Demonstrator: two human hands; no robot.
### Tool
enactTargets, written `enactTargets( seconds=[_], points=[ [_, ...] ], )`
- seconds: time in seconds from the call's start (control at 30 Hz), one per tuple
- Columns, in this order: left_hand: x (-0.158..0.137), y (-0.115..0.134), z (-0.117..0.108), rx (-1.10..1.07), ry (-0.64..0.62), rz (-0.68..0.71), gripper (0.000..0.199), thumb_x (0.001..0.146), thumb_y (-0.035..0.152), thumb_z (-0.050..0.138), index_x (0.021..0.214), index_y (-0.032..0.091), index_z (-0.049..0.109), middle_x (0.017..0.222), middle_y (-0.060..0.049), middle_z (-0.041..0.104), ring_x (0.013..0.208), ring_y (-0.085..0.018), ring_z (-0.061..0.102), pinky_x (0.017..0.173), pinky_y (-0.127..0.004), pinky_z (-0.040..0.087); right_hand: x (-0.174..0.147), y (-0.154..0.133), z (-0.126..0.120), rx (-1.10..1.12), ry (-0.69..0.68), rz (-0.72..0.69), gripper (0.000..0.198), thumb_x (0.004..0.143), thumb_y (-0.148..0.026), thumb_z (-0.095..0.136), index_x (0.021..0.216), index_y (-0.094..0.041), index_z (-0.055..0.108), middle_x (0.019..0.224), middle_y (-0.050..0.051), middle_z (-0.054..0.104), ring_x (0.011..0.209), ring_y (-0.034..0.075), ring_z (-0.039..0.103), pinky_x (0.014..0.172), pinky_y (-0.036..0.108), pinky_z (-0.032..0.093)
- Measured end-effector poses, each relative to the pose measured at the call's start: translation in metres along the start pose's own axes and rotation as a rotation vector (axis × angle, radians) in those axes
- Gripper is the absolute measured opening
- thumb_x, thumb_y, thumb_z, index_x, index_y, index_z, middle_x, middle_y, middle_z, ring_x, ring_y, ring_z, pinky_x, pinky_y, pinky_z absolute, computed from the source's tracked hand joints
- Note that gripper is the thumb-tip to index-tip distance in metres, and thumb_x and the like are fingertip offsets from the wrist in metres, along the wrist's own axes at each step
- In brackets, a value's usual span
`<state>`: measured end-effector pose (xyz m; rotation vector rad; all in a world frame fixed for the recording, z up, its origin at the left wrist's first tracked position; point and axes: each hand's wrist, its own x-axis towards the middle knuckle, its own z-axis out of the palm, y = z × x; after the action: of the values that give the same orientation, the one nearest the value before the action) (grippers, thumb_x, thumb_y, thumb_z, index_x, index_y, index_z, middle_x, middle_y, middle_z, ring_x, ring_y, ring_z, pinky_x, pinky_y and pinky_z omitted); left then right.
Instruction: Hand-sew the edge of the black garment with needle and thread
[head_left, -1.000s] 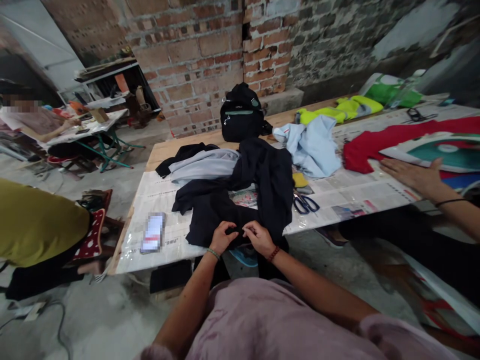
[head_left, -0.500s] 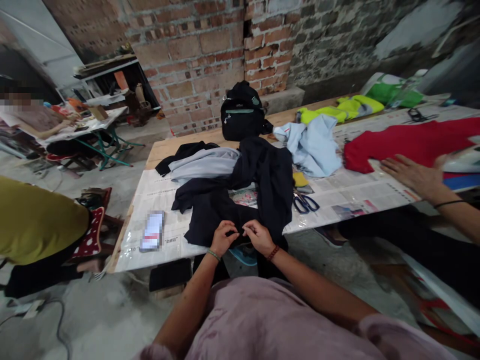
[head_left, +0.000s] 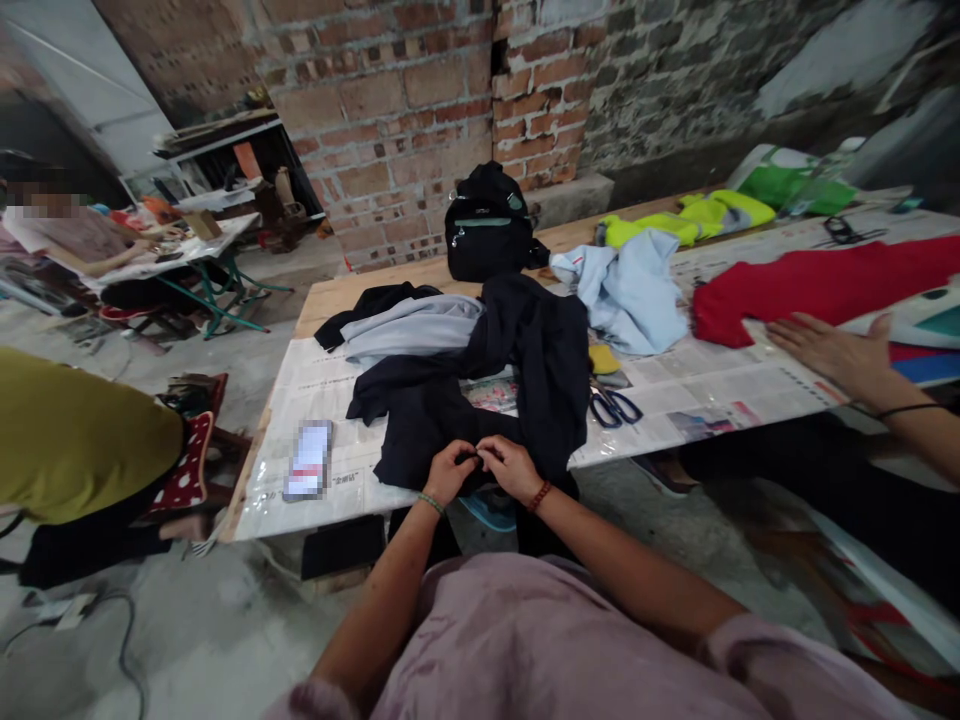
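A black garment (head_left: 553,360) lies bunched across the table's near edge, with light grey cloth (head_left: 409,328) on its far left side. At its near edge my left hand (head_left: 450,473) is closed, thumb and fingertips pinched together. My right hand (head_left: 511,470) pinches in the same way, its fingertips meeting those of the left. Whatever sits between the fingertips is too small to make out. Dark-handled scissors (head_left: 615,404) rest just right of the garment, near a yellow piece (head_left: 602,359). Left of it lies a phone (head_left: 307,460).
Newspaper under clear plastic covers the table (head_left: 757,385). A black backpack (head_left: 487,225) stands behind the garment. Light blue cloth (head_left: 637,295), a yellow high-visibility garment (head_left: 697,218) and red cloth (head_left: 817,285) lie rightward. A co-worker's hand (head_left: 832,350) rests by the red cloth.
My right hand has moved slightly left, so the fingertips of both hands now meet. The co-worker's other hand at the far right has left the red cloth's edge.
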<state>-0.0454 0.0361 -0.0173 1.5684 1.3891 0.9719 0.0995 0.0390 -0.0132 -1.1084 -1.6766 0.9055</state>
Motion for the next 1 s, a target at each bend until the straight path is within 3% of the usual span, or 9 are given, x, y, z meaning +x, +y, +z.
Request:
enactTargets(
  seconds=[0.13,0.27,0.4,0.6,0.7,0.83,0.9,1.0],
  points=[
    [0.003,-0.002,0.000,-0.086,0.000,-0.063,0.032,0.064,0.020,0.061,0.095,0.016,0.056,0.080,0.000,0.060,0.074,-0.011,0.055,0.070,-0.022,0.042,0.001,0.002,0.003,-0.046,-0.032,-0.041,0.012,0.080,-0.021,0.044,0.079,-0.019,0.056,0.061,-0.002,0.054,0.051,0.009,0.052,0.055,0.021,0.044],
    [0.004,-0.001,-0.001,-0.076,-0.051,-0.084,0.018,0.066,0.024,0.059,0.082,0.015,0.063,0.076,0.000,0.062,0.072,-0.012,0.055,0.071,-0.022,0.042,0.001,0.005,0.001,-0.159,-0.072,-0.210,0.016,0.084,-0.020,0.038,0.085,-0.019,0.054,0.069,0.001,0.056,0.062,0.011,0.054,0.061,0.023,0.045],
    [0.003,-0.001,0.000,-0.111,-0.068,-0.094,0.017,0.068,0.026,0.057,0.076,0.015,0.065,0.068,0.002,0.062,0.066,-0.012,0.054,0.067,-0.022,0.042,0.002,0.005,0.000,-0.285,-0.128,-0.365,0.019,0.084,-0.017,0.034,0.088,-0.018,0.053,0.077,0.005,0.057,0.073,0.014,0.055,0.068,0.026,0.046],
    [0.002,-0.011,0.008,-0.014,-0.042,-0.023,0.012,0.064,0.018,0.057,0.071,0.012,0.065,0.067,0.000,0.062,0.067,-0.013,0.054,0.064,-0.022,0.042,0.015,-0.020,0.003,-0.270,-0.118,-0.315,0.016,0.082,-0.017,0.036,0.083,-0.018,0.053,0.077,0.005,0.058,0.071,0.014,0.056,0.066,0.026,0.046],
    [0.002,-0.012,0.009,-0.001,-0.031,-0.035,0.012,0.064,0.018,0.057,0.070,0.011,0.065,0.066,-0.001,0.061,0.065,-0.013,0.053,0.062,-0.023,0.042,0.030,-0.041,0.002,-0.052,-0.138,-0.166,0.010,0.080,-0.020,0.041,0.080,-0.020,0.051,0.072,0.001,0.058,0.060,0.010,0.056,0.058,0.022,0.045],
    [0.001,-0.006,0.004,0.059,-0.046,-0.025,0.017,0.068,0.025,0.057,0.075,0.012,0.065,0.066,0.000,0.061,0.063,-0.012,0.052,0.062,-0.022,0.042,0.043,-0.052,-0.008,0.422,-0.220,0.221,0.011,0.080,-0.031,0.043,0.086,-0.021,0.043,0.064,-0.005,0.057,0.038,0.007,0.051,0.035,0.016,0.035],
    [0.000,-0.003,0.001,0.083,-0.059,-0.011,0.018,0.068,0.026,0.057,0.075,0.012,0.065,0.065,0.001,0.060,0.061,-0.011,0.051,0.062,-0.022,0.042,0.044,-0.049,-0.016,0.650,-0.279,0.383,0.016,0.081,-0.034,0.042,0.090,-0.022,0.040,0.061,-0.006,0.056,0.041,0.008,0.055,0.034,0.015,0.036],
    [0.000,0.000,0.001,0.065,-0.060,0.007,0.018,0.069,0.026,0.057,0.077,0.013,0.066,0.069,0.000,0.062,0.064,-0.011,0.053,0.064,-0.022,0.043,0.041,-0.043,-0.023,0.883,-0.336,0.550,0.013,0.079,-0.028,0.049,0.086,-0.020,0.042,0.063,-0.004,0.058,0.055,0.011,0.062,0.047,0.020,0.047]
  ],
)
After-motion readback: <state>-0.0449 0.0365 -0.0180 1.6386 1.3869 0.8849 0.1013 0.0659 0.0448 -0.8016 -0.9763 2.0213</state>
